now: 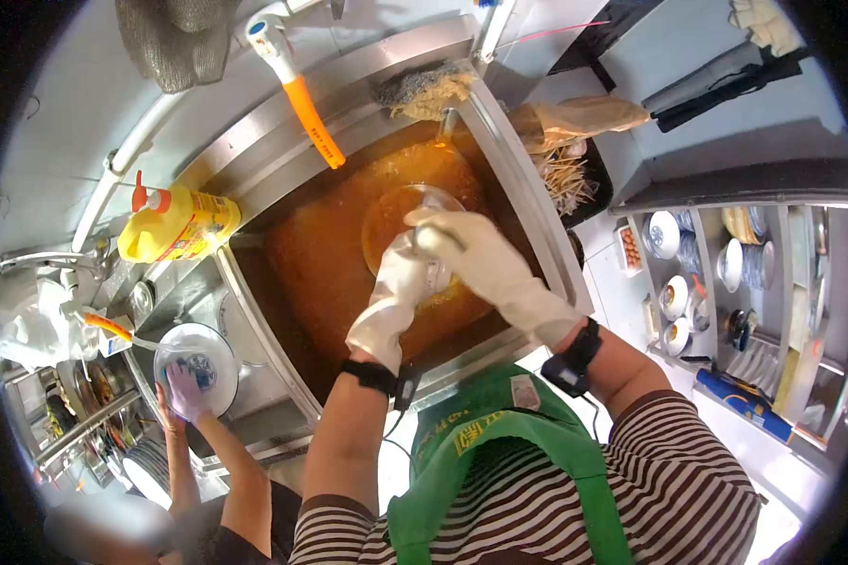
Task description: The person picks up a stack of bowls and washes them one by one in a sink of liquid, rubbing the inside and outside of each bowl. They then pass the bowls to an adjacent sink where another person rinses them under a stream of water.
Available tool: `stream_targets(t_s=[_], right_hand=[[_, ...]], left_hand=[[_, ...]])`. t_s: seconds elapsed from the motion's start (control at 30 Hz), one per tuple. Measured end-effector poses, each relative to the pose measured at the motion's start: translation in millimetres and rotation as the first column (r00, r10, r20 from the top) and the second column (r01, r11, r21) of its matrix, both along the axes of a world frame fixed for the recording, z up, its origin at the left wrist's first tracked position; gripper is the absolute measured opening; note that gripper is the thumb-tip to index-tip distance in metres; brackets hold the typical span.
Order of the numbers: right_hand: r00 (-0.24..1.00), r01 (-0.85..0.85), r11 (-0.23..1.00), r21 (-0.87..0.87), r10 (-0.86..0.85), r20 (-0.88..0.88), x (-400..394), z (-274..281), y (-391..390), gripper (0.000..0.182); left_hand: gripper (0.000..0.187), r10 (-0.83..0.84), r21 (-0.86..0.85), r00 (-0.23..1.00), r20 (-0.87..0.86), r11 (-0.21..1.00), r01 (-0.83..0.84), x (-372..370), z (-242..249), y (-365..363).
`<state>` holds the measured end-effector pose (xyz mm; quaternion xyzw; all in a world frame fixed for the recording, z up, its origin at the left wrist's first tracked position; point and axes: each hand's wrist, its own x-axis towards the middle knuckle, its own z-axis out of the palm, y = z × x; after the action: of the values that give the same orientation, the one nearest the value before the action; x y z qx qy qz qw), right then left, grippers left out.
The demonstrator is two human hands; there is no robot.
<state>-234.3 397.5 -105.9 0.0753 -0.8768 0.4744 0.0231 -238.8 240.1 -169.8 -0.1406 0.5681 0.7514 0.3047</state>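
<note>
Both of my hands wear white rubber gloves and meet over a sink (pixel 546 212) full of murky orange-brown water. My left hand (pixel 407 268) has its fingers closed, close against the other glove. From the right, my right hand (pixel 448 235) reaches in, its fingers curled tightly around something small and greyish that I cannot make out. Just beyond the gloves, a round, clear-looking dish (pixel 379 221) lies at the water surface, partly under it. Part of its rim is hidden behind my hands.
An orange-ended hose (pixel 311 122) hangs over the back rim. On the left ledge stands a yellow detergent bottle (pixel 184 226). A co-worker's gloved hand (pixel 187 391) touches a white plate (pixel 219 367) at left. Shelves with dishes (pixel 664 235) are at right, near a bin of chopsticks (pixel 570 179).
</note>
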Motion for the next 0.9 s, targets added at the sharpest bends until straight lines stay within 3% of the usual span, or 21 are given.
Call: stream_targets(t_s=[0.07, 0.1, 0.13, 0.17, 0.2, 0.23, 0.27, 0.3, 0.37, 0.4, 0.47, 0.53, 0.57, 0.6, 0.63, 0.7, 0.73, 0.83, 0.87, 0.9], right_hand=[[0.955, -0.033, 0.988, 0.154, 0.077, -0.285, -10, -8, -17, 0.04], [0.991, 0.009, 0.999, 0.042, -0.004, -0.135, -19, -11, -19, 0.042], [0.998, 0.065, 0.996, -0.065, -0.064, 0.028, -29, -15, -20, 0.046], [0.997, 0.071, 0.995, -0.076, -0.069, 0.035, -40, -13, -16, 0.046], [0.855, 0.206, 0.918, -0.34, -0.001, 0.518, -52, -7, -6, 0.041], [0.522, 0.43, 0.768, -0.475, 0.218, 0.825, -57, -4, 1, 0.039], [0.516, 0.522, 0.621, -0.584, 0.316, 0.797, -48, -16, 5, 0.041], [0.516, 0.603, 0.452, -0.657, 0.407, 0.754, -32, -43, 6, 0.046], [0.658, 0.456, 0.468, -0.757, 0.396, 0.64, 8, -100, -5, 0.039], [0.89, 0.139, 0.809, -0.571, 0.15, 0.43, 31, -109, -14, 0.039], [0.997, -0.051, 0.987, -0.151, 0.058, 0.047, 42, -131, -25, 0.039], [0.993, -0.092, 0.908, -0.408, 0.116, 0.035, 31, -146, -26, 0.043], [0.99, -0.101, 0.866, -0.49, 0.135, 0.034, 24, -149, -26, 0.044], [0.807, 0.24, 0.567, -0.788, 0.334, 0.487, 5, -146, -22, 0.048], [0.413, 0.674, 0.251, -0.695, 0.652, 0.636, -3, -143, -20, 0.052], [0.428, 0.672, 0.306, -0.675, 0.583, 0.69, -7, -125, -34, 0.049], [0.45, 0.665, 0.362, -0.654, 0.505, 0.737, -10, -114, -41, 0.048], [0.555, 0.664, 0.298, -0.685, 0.417, 0.72, 26, -86, -59, 0.057], [0.606, 0.6, 0.294, -0.744, 0.44, 0.663, 41, -81, -67, 0.068], [0.629, 0.599, 0.333, -0.728, 0.366, 0.686, 53, -81, -75, 0.062]], left_hand=[[0.036, 0.056, -0.032, 0.998, -0.031, 0.998, -0.057, 9, 16, -4], [0.032, 0.119, -0.062, 0.991, -0.055, 0.991, -0.122, 15, 23, -7], [0.027, 0.039, -0.171, 0.998, -0.057, 0.984, -0.048, 14, 26, -20], [0.034, 0.106, 0.053, 0.993, -0.047, 0.993, -0.104, 24, -4, -42], [0.037, 0.14, 0.162, 0.989, -0.04, 0.978, -0.132, 45, -9, -61], [0.04, 0.169, 0.269, 0.985, -0.025, 0.95, -0.156, 66, -13, -79], [0.029, 0.087, -0.078, 0.977, -0.194, 0.992, -0.103, 94, 24, -94], [0.024, -0.051, -0.289, 0.956, -0.289, 0.957, -0.036, 103, 38, -101], [0.019, -0.346, -0.697, 0.866, -0.361, 0.717, -0.004, 122, 68, -115], [0.022, -0.206, -0.596, 0.908, -0.364, 0.801, -0.057, 114, 92, -101], [0.034, 0.07, -0.37, 0.944, -0.321, 0.909, -0.193, 87, 146, -63], [0.047, 0.322, -0.135, 0.926, -0.197, 0.927, -0.351, 76, 174, -41], [0.047, 0.323, -0.142, 0.927, -0.189, 0.926, -0.351, 80, 167, -54], [0.044, 0.178, -0.285, 0.946, -0.269, 0.924, -0.255, 86, 151, -78], [0.043, 0.019, -0.429, 0.946, -0.322, 0.889, -0.163, 92, 137, -103], [0.042, -0.15, -0.568, 0.926, -0.348, 0.819, -0.081, 93, 139, -112], [0.042, -0.127, -0.539, 0.929, -0.347, 0.838, -0.087, 87, 137, -114], [0.041, 0.15, -0.269, 0.936, -0.318, 0.933, -0.24, 66, 117, -108], [0.041, 0.234, -0.188, 0.924, -0.301, 0.936, -0.299, 66, 108, -107], [0.041, 0.251, -0.194, 0.916, -0.314, 0.927, -0.32, 70, 97, -105]])
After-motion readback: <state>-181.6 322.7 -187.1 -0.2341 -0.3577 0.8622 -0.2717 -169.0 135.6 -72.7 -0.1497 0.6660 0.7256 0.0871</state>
